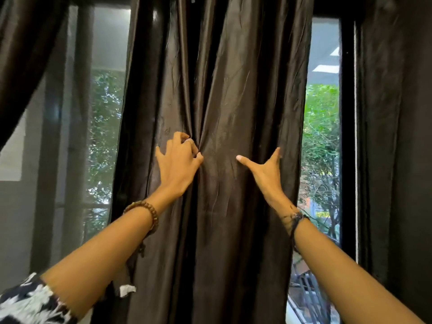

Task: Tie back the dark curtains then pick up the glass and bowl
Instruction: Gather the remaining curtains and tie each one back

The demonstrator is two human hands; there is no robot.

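A dark, shiny curtain [215, 78] hangs in folds straight in front of me, covering the middle of the window. My left hand [178, 160] is on it at mid height, its fingers curled into a vertical fold and bunching the fabric. My right hand [265, 170] lies against the curtain a little to the right, thumb spread wide to the left and index finger pointing up. Its other fingers are hidden in the fabric. No glass or bowl is in view.
Window glass [321, 127] with green trees behind it shows on both sides of the curtain. Another dark curtain [25, 54] hangs at the upper left and one [397, 136] at the far right. A white tag [127, 289] dangles at the middle curtain's lower left edge.
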